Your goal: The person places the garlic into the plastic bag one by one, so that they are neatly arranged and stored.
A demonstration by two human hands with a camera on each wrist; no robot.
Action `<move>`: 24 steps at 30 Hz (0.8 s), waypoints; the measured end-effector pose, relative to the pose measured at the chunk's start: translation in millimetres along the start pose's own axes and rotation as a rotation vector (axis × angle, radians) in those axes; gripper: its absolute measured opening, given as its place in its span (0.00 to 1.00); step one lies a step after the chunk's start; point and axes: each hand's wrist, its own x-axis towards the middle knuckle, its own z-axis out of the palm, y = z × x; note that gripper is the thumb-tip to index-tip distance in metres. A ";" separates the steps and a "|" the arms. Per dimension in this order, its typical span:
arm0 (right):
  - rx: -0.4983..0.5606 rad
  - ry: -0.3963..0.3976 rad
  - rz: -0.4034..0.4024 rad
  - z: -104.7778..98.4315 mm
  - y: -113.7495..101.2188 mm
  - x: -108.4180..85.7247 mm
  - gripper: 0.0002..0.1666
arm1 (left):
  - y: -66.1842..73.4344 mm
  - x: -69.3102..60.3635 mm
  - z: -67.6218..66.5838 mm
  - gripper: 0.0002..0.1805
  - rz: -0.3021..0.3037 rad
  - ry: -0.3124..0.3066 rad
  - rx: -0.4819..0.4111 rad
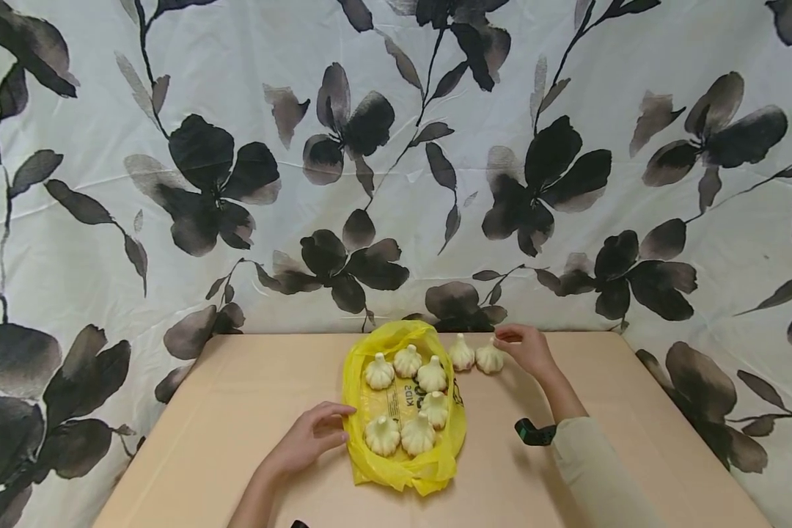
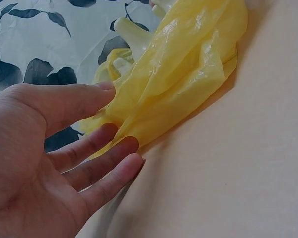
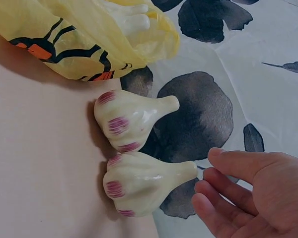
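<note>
A yellow plastic bag (image 1: 405, 480) lies with its mouth spread wide, several white garlic bulbs (image 1: 419, 434) inside. My left hand (image 1: 313, 438) is at the bag's left side, its loosely bent fingers (image 2: 126, 148) against the plastic. Two more garlic bulbs stand just right of the bag, one (image 3: 131, 119) nearer to it, the other (image 3: 144, 183) beside the first. Purple streaks mark their bases. Close to the stem of the outer bulb is my right hand (image 1: 526, 350), fingers and thumb (image 3: 233, 163) parted with nothing held between them.
The light tan table (image 1: 270, 381) ends at a back edge near the two loose bulbs. Behind it hangs a white cloth (image 1: 435, 220) with dark flowers. A black band (image 1: 534, 433) is at the right wrist.
</note>
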 end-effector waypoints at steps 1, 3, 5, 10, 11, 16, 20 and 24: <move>0.001 -0.002 0.004 0.6 1.0 1.3 0.14 | 0.2 -0.1 -0.1 0.22 0.002 0.001 0.000; 0.000 -0.007 0.010 1.7 2.7 3.8 0.14 | 0.8 -0.1 -0.4 0.22 0.008 0.003 0.000; -0.001 -0.015 0.012 2.8 3.8 6.1 0.14 | 1.4 0.0 -0.5 0.22 0.011 0.006 -0.002; 0.011 -0.026 0.002 6.7 7.4 11.3 0.15 | 1.7 1.2 0.5 0.22 0.016 0.011 -0.010; 0.010 -0.027 -0.008 7.6 8.7 12.4 0.15 | 1.6 1.6 0.7 0.22 0.018 0.013 -0.010; -0.001 -0.030 -0.034 11.8 17.1 16.7 0.14 | 1.8 4.3 2.4 0.22 0.029 0.027 -0.009; -0.017 -0.040 -0.013 13.4 24.6 19.4 0.15 | 1.7 6.7 4.7 0.23 0.030 0.029 -0.019; -0.021 -0.047 -0.021 14.9 27.9 22.1 0.14 | 1.7 8.2 6.4 0.23 0.015 0.036 -0.034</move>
